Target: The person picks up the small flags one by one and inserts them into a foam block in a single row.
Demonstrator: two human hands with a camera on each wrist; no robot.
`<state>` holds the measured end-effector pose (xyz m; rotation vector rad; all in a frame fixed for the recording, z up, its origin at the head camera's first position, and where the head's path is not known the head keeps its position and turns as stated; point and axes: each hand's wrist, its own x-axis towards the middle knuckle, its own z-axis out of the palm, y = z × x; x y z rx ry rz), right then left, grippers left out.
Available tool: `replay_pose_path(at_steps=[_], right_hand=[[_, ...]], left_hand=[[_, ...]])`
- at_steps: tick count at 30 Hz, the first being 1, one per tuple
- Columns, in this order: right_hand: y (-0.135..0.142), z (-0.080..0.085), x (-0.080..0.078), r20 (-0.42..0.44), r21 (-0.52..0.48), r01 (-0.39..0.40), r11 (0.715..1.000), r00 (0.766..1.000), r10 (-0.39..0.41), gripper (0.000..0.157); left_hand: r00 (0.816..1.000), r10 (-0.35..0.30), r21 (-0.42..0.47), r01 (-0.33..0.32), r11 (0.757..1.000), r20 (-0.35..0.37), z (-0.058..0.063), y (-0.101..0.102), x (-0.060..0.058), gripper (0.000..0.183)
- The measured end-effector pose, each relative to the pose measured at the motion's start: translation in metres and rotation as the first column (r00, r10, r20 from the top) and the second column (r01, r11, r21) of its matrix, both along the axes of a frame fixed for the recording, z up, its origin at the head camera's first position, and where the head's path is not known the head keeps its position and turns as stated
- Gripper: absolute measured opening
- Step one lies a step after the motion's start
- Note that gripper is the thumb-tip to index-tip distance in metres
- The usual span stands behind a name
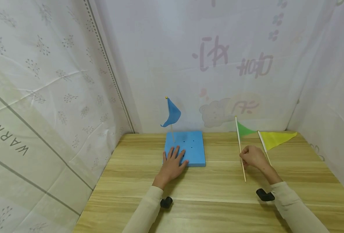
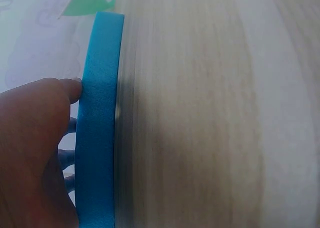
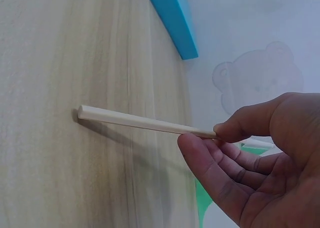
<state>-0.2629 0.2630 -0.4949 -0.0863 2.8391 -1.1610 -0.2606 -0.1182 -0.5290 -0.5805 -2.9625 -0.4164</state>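
My left hand (image 1: 172, 165) rests with spread fingers on the near left part of a blue foam board (image 1: 198, 155). In the left wrist view the thumb (image 2: 72, 90) lies along the board's top edge. A blue pennant flag (image 1: 174, 114) stands on its thin stick in the board's far left part, and several small holes show beside it. My right hand (image 1: 253, 157) pinches the wooden stick (image 3: 130, 121) of a green pennant flag (image 1: 244, 130) between thumb and fingertips. This flag leans slightly, its lower stick end close over the table, right of the board.
A yellow pennant flag (image 1: 276, 139) lies on the table just right of the green one, its stick partly behind my right hand. The wood-grain table (image 1: 212, 207) meets a printed curtain (image 1: 160, 64) at its back edge. Another curtain (image 1: 58, 81) hangs along the left.
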Motion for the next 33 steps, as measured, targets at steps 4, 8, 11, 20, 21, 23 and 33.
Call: replay_pose_path(at_steps=[4, 8, 11, 20, 21, 23, 33], right_hand=[[-0.001, 0.002, -0.001, -0.02, -0.02, 0.006, 1.0, 1.0, -0.006, 0.019], [-0.003, 0.004, -0.002, -0.007, -0.046, 0.011, 0.999, 1.0, -0.011, 0.019], [-0.004, 0.007, -0.003, -0.003, -0.05, 0.015, 0.999, 1.0, -0.015, 0.017], [-0.011, 0.015, -0.007, -0.015, -0.096, 0.02, 0.995, 1.0, -0.022, 0.016], [-0.012, 0.016, -0.008, -0.017, -0.1, 0.018, 0.995, 1.0, -0.02, 0.016], [-0.014, 0.018, -0.01, -0.024, -0.105, 0.019, 0.994, 0.999, -0.021, 0.017], [-0.023, 0.025, -0.017, -0.09, -0.094, -0.007, 0.996, 0.996, -0.001, 0.015]], left_hand=[[1.0, 0.002, -0.005, -0.002, 1.0, -0.003, 0.0, 0.001, 0.0, 0.061], [1.0, 0.004, -0.005, -0.004, 1.0, 0.0, 0.0, 0.001, 0.0, 0.061], [1.0, 0.005, -0.002, -0.005, 1.0, 0.006, 0.002, 0.002, 0.0, 0.061], [1.0, 0.004, 0.008, -0.004, 1.0, -0.004, -0.003, 0.001, -0.002, 0.061], [1.0, 0.004, 0.009, -0.004, 1.0, -0.004, -0.005, 0.0, -0.002, 0.061], [1.0, 0.006, 0.002, -0.006, 1.0, -0.008, -0.007, 0.0, -0.003, 0.062], [1.0, 0.001, -0.002, -0.001, 1.0, 0.002, 0.001, 0.001, 0.001, 0.061]])
